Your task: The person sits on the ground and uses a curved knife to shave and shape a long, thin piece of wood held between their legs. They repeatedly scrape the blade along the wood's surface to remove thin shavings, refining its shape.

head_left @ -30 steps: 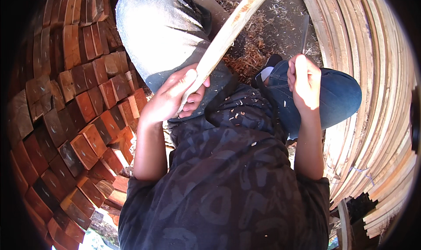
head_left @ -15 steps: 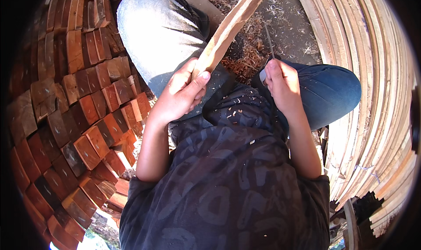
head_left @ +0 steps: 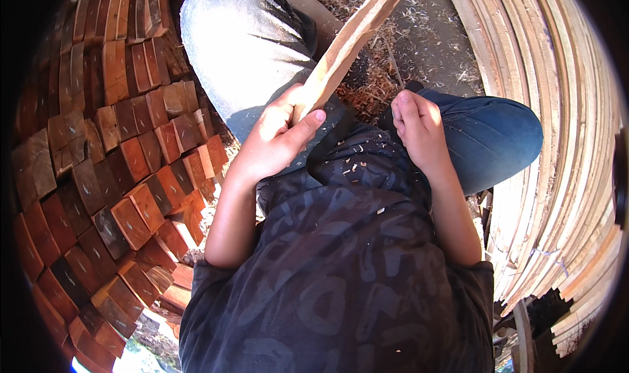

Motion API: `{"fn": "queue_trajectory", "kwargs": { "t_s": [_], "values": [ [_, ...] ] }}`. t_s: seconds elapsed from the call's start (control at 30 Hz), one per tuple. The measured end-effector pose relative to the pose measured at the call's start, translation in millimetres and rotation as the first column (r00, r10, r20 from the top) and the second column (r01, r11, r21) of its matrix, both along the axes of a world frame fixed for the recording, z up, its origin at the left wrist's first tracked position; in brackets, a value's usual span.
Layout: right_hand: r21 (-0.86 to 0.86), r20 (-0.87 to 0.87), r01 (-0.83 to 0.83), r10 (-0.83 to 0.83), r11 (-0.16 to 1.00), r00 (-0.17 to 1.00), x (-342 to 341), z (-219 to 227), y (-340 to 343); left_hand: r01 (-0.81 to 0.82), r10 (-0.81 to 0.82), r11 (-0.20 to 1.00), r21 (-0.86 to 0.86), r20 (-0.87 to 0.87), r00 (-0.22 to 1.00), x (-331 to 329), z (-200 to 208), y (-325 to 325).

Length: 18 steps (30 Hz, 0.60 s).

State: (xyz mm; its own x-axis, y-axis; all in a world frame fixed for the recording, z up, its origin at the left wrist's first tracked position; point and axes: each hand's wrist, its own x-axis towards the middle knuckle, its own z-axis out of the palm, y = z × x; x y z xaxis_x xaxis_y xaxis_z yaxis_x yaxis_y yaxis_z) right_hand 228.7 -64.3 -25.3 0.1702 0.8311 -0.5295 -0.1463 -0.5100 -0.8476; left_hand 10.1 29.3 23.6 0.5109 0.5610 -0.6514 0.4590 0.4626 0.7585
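Observation:
My left hand [head_left: 275,134] is closed around the near end of a long strip of wood [head_left: 347,49], thumb laid along its side. From there the strip slants up and to the right, past the top edge of the view. To its right, my right hand [head_left: 418,127] is closed in a fist above my bent knee. Out of that fist a thin, narrow-bladed tool [head_left: 394,64] points away, seen almost edge-on; its handle is hidden by my fingers. The blade is apart from the wood strip.
Stacked reddish-brown wood blocks [head_left: 128,170] rise on the left. Long pale wooden strips [head_left: 531,176], bundled with ties, lie along the right. Curled shavings [head_left: 377,88] cover the ground between my legs, with small chips on my dark shirt [head_left: 354,261]. A board [head_left: 304,9] lies beyond my left knee.
The blade now leans further left, its far end nearer the wood strip, and my right fist has turned slightly. My left hand and the strip sit a little further right in view.

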Motion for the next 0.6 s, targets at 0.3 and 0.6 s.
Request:
{"fn": "queue_trajectory", "kwargs": {
  "t_s": [0.3,0.6],
  "values": [
    [0.090,0.508,-0.275,0.193,0.957,0.839,-18,5,12,0.035,-0.034,0.993,0.117,-0.011,0.999,-1,-2,-2],
    [0.199,0.942,-0.393,-0.065,0.898,0.328,1,-19,40,-0.041,0.023,0.970,0.242,0.075,0.997,2,-13,-8]
  ]
}}
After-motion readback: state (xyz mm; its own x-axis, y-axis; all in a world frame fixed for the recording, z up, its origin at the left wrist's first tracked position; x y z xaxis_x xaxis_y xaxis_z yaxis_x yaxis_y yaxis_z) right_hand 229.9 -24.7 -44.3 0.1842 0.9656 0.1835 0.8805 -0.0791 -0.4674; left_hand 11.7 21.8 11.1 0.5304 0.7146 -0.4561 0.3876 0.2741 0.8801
